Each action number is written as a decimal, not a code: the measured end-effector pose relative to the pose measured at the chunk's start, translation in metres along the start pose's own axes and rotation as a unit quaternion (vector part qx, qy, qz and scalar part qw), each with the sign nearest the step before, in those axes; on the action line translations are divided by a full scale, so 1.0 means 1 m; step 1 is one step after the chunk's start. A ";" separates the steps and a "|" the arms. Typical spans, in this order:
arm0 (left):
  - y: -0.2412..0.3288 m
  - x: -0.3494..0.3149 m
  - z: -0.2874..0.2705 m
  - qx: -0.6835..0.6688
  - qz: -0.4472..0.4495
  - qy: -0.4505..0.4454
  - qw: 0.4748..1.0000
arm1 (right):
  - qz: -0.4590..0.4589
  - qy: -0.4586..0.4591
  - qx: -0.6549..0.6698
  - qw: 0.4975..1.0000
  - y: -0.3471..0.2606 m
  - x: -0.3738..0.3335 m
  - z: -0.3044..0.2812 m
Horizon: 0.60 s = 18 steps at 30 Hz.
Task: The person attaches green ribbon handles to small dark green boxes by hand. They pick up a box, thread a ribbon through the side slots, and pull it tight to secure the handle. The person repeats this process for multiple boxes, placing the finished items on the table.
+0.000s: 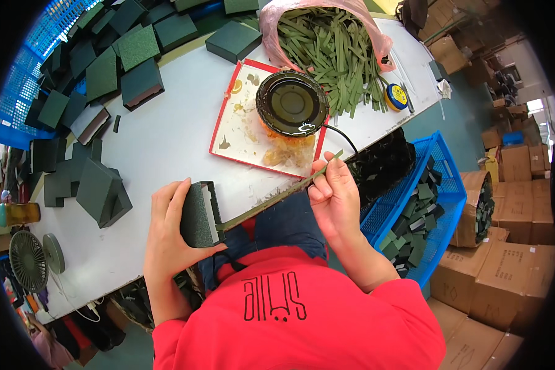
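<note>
My left hand [169, 225] grips a small dark green box [197, 217] at the table's near edge, thumb below it and fingers along its far side. A pale inner edge of the box shows on the side toward my right hand. Between the thumb and fingertips of my right hand [335, 191] is a thin green strip [337, 155], pinched near the glue pot's cord. Beyond my hands a round black pot [291, 102] of dark liquid, with amber residue down its side, stands on a stained white board [234, 132] with red edges.
A pink plastic bag [276, 46] spills green strips [333, 55] at the back. Green boxes [102, 185] pile up at the left, by a blue basket [9, 117] and a small fan [29, 261]. A round tin [396, 97] sits right; below are a blue crate [447, 179] and cartons [505, 271].
</note>
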<state>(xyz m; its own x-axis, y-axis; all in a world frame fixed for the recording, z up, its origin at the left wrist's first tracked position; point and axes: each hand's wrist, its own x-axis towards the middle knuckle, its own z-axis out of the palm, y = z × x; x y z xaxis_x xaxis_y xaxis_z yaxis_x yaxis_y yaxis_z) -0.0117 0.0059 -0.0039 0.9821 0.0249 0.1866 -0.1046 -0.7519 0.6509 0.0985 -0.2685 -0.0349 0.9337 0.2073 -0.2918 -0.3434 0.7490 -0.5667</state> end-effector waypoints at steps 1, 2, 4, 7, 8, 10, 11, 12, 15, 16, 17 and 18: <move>0.000 0.000 0.000 0.000 0.004 -0.002 1.000 | -0.005 -0.009 0.003 1.000 -0.002 0.003 -0.001; -0.001 0.001 0.001 0.000 0.008 -0.005 1.000 | -0.011 -0.017 0.006 1.000 -0.004 0.005 -0.002; -0.002 0.002 0.002 -0.003 0.012 -0.010 1.000 | -0.026 0.001 -0.004 1.000 -0.006 0.012 0.003; 0.002 0.005 0.005 -0.014 0.017 -0.018 1.000 | 0.014 -0.026 -0.138 0.990 -0.014 0.020 0.010; 0.004 0.008 0.005 -0.016 0.022 -0.019 0.999 | 0.015 -0.022 -0.170 0.985 -0.015 0.022 0.013; 0.007 0.011 0.007 -0.020 0.033 -0.024 0.999 | 0.017 -0.016 -0.234 0.972 -0.017 0.027 0.018; 0.007 0.012 0.008 -0.023 0.040 -0.027 0.999 | 0.010 -0.016 -0.238 0.971 -0.017 0.030 0.017; 0.008 0.013 0.009 -0.025 0.047 -0.029 0.998 | 0.003 -0.017 -0.242 0.970 -0.017 0.033 0.016; 0.010 0.014 0.010 -0.025 0.050 -0.031 0.998 | -0.004 -0.013 -0.261 0.965 -0.015 0.038 0.014; 0.011 0.015 0.011 -0.025 0.051 -0.031 0.998 | -0.004 -0.011 -0.269 0.963 -0.015 0.039 0.014; 0.011 0.015 0.011 -0.024 0.053 -0.031 0.998 | -0.004 -0.010 -0.280 0.960 -0.014 0.040 0.014; 0.011 0.015 0.011 -0.023 0.054 -0.032 0.998 | -0.004 -0.010 -0.290 0.957 -0.014 0.041 0.013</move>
<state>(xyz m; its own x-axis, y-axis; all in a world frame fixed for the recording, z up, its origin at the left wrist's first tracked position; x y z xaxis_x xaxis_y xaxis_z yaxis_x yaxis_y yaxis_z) 0.0039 -0.0093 -0.0021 0.9724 -0.0980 0.2118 -0.2166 -0.7165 0.6630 0.1426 -0.2622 -0.0285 0.9362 0.2191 -0.2748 -0.3296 0.2754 -0.9031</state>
